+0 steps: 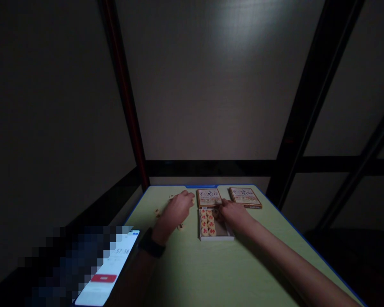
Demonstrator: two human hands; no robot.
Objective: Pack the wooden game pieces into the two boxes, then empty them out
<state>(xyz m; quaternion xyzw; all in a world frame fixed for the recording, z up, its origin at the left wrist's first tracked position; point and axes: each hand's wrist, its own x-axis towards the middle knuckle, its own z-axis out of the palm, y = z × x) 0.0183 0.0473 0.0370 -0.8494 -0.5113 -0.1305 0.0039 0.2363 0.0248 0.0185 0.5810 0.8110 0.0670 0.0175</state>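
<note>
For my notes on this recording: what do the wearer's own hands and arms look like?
Both the left hand and right hand are ungloved. A broad, dark band circles the left wrist; no markings are readable. The right forearm is bare, without sleeve or band in view. Shadow hides whether the left forearm is sleeved.

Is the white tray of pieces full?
No, partly full: round pieces line the left of the tray, while its right shows bare space.

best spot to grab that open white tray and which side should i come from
Probably both front corners of the white tray, coming from the near side: its near wall stands uncovered, whereas the right hand is over the far right part and a printed box lies just behind. Keep it level, as it is open-topped and red-marked pieces sit along its left.
</note>
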